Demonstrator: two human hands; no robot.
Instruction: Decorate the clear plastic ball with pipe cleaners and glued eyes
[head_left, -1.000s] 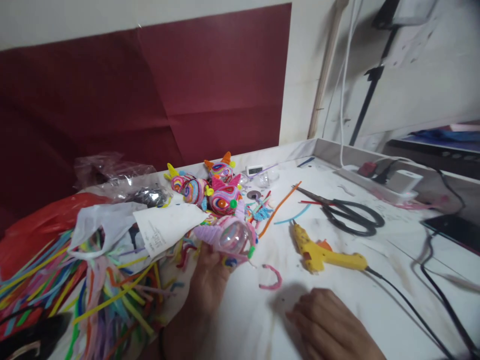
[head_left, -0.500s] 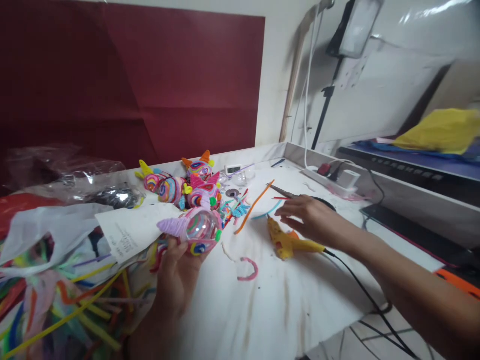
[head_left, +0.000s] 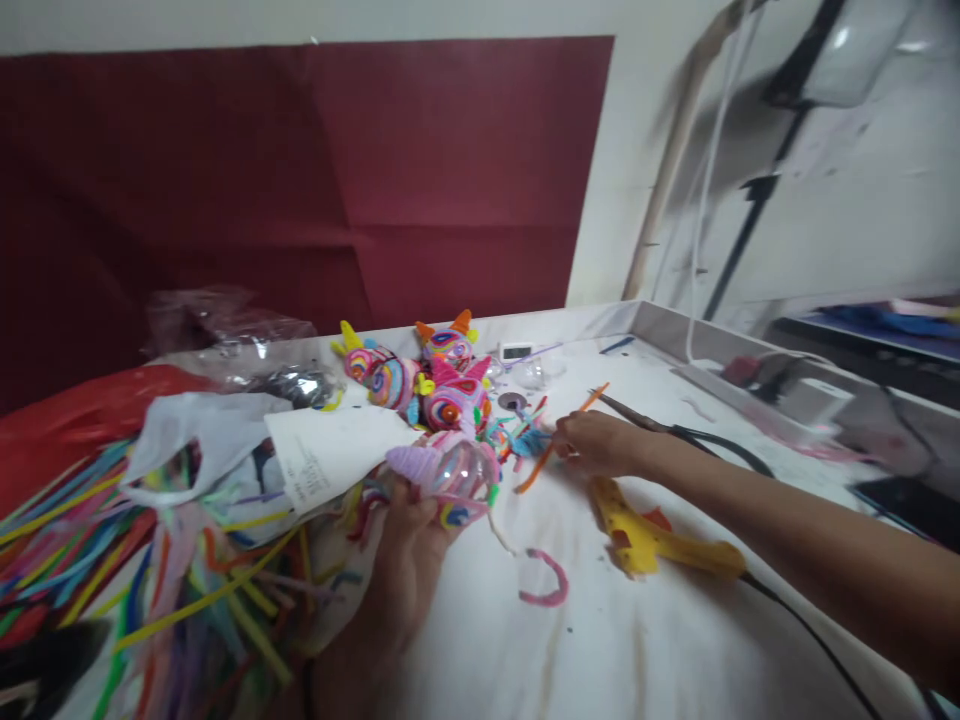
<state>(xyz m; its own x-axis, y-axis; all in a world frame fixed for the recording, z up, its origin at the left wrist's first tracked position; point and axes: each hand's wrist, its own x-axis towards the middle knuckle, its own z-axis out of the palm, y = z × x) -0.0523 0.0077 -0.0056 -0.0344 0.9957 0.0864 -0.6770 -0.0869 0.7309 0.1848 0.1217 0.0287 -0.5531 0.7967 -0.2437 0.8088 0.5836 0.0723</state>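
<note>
A white table [head_left: 491, 650] bears a yellow glue gun [head_left: 632, 538], scissors [head_left: 661, 426] and curved pink strip [head_left: 562, 578].

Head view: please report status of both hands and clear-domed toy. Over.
Left hand holding clear-domed toy. Right hand at orange strip, grip unclear. Scissors partly hidden behind right forearm; yellow glue gun lies near that forearm.

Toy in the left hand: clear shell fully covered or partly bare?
Partly bare: on the toy, held in the left hand, a see-through patch shows beside the lilac cone. Round the back: cannot tell, out of view.
</note>
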